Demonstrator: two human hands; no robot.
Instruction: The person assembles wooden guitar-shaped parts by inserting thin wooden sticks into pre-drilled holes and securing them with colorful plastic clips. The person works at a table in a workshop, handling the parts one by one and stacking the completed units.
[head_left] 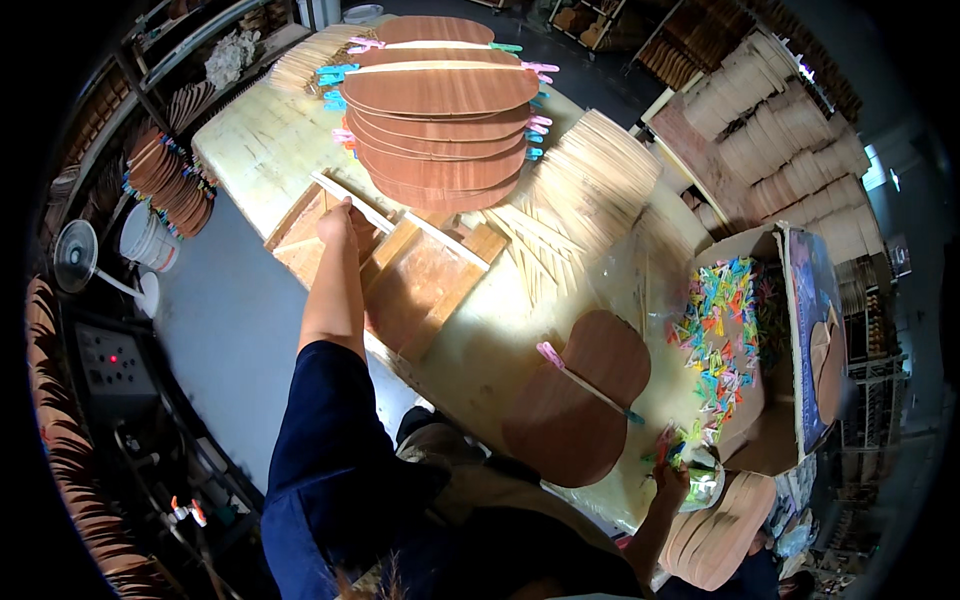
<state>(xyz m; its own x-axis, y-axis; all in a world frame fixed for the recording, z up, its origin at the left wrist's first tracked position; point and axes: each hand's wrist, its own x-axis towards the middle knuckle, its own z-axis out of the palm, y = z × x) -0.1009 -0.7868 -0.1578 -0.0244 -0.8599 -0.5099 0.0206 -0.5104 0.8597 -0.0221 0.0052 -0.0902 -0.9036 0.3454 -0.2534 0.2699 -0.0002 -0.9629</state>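
At the wooden tray-like fixture [412, 280] on the table's left edge, my left hand [338, 222] is closed, its fingers on a pale wooden strip [365, 208]. At the lower right, my right hand [672, 485] pinches what looks like a red clothespin [664, 443], beside a white tub [707, 482] of green clothespins. Between my hands lies a brown guitar-shaped wooden panel [565, 425]. Across its waist a pale strip [590, 388] is clipped, with a pink clothespin [549, 354] at one end and a blue one at the other.
A pile of similar panels [440, 130] with clothespins on their edges stands at the table's far side. Right of it lie many thin wooden strips [595, 170]. A cardboard box [795, 330] with loose colourful clothespins [720, 330] is at the right. More panels [720, 530] sit below the tub.
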